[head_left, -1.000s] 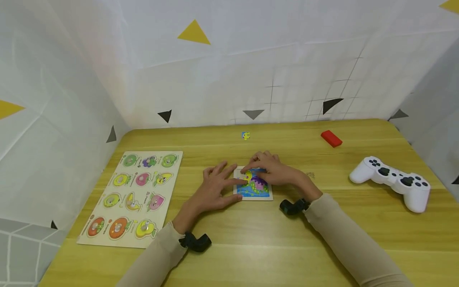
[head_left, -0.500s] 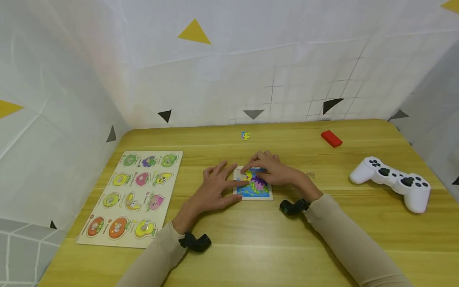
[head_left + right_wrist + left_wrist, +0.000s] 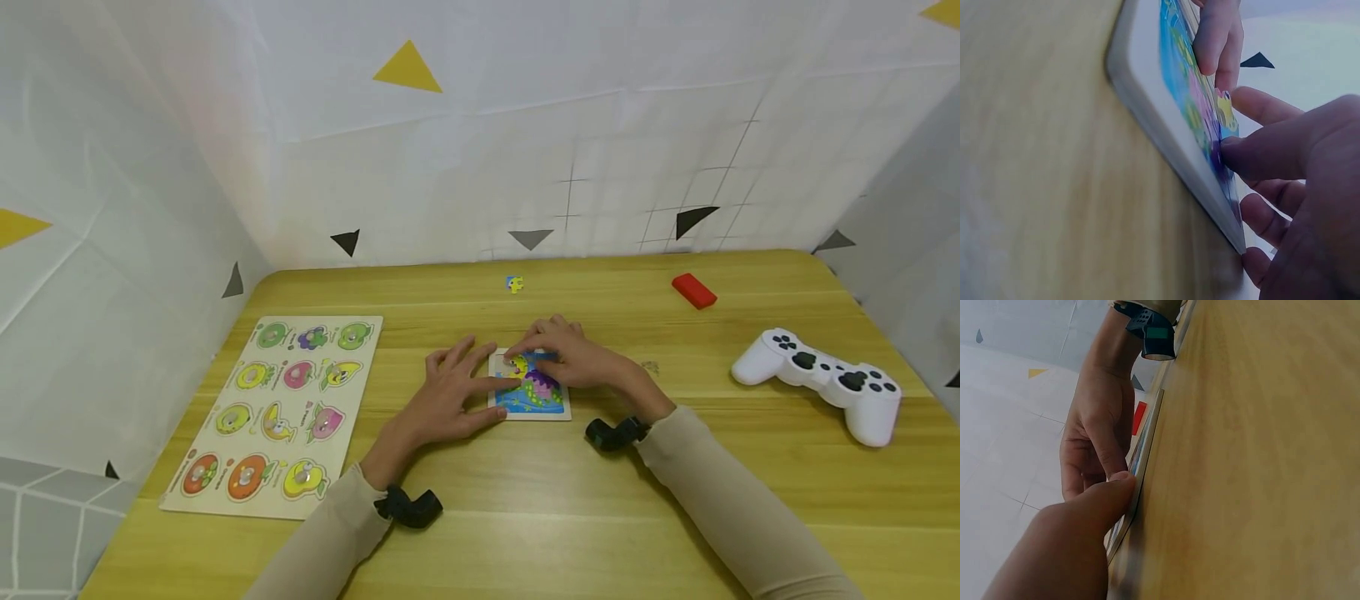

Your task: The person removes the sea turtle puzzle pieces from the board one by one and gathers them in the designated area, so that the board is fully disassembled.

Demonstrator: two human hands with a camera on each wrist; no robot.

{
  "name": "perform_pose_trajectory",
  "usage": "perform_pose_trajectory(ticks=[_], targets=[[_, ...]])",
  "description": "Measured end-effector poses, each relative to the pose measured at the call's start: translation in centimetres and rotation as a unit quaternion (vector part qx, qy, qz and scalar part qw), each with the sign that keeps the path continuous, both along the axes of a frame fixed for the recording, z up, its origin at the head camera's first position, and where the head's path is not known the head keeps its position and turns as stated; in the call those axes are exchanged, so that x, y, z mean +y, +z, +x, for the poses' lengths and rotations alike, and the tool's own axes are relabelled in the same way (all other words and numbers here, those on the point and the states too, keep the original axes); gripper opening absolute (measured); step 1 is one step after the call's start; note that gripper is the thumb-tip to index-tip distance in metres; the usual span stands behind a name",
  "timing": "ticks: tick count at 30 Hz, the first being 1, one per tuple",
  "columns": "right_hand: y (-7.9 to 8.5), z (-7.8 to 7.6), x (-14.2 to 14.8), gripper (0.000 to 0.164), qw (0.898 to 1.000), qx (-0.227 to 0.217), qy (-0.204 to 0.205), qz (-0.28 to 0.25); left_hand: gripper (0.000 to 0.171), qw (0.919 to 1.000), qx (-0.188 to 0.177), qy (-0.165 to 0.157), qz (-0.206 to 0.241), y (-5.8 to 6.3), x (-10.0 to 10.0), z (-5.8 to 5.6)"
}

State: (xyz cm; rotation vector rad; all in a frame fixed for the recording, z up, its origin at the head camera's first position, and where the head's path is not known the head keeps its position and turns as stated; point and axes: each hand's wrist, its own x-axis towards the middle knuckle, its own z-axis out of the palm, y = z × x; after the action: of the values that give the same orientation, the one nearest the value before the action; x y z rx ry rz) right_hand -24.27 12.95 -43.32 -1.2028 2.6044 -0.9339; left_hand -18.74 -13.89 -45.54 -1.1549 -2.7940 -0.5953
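The flat yellow-and-blue jigsaw piece (image 3: 1226,112) lies between the hands at the far-left part of the square, pale-framed picture puzzle (image 3: 1145,59), lightly pinched by the nearer right hand (image 3: 573,358), while the spread left hand (image 3: 452,402) touches the puzzle's left side, gripping nothing.

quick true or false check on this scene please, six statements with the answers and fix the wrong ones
1. The left hand and the right hand are both at the small picture puzzle. True.
2. A white game controller lies farther right than the red block. True.
3. The right hand is gripping the white game controller. False: the right hand is at the small picture puzzle.
4. The fruit board lies to the right of both hands. False: the fruit board lies to their left.
5. A loose puzzle piece lies on the table beyond the small picture puzzle. True.
6. The red block sits on the fruit board. False: the red block lies on the table, well apart from it.
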Motion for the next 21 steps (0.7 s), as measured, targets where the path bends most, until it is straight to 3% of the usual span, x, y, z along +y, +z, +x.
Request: perform_pose_trajectory(ticks=[10, 21], targets=[[-0.54, -0.28, 0.51, 0.034, 0.997, -0.063, -0.036, -0.028, 0.043, 1.0000, -0.009, 0.002, 0.000, -0.23, 0.01, -0.11], [-0.44, -0.38, 0.58, 0.029, 0.994, -0.086, -0.037, -0.051, 0.042, 1.0000, -0.001, 0.002, -0.003, -0.28, -0.02, -0.14]])
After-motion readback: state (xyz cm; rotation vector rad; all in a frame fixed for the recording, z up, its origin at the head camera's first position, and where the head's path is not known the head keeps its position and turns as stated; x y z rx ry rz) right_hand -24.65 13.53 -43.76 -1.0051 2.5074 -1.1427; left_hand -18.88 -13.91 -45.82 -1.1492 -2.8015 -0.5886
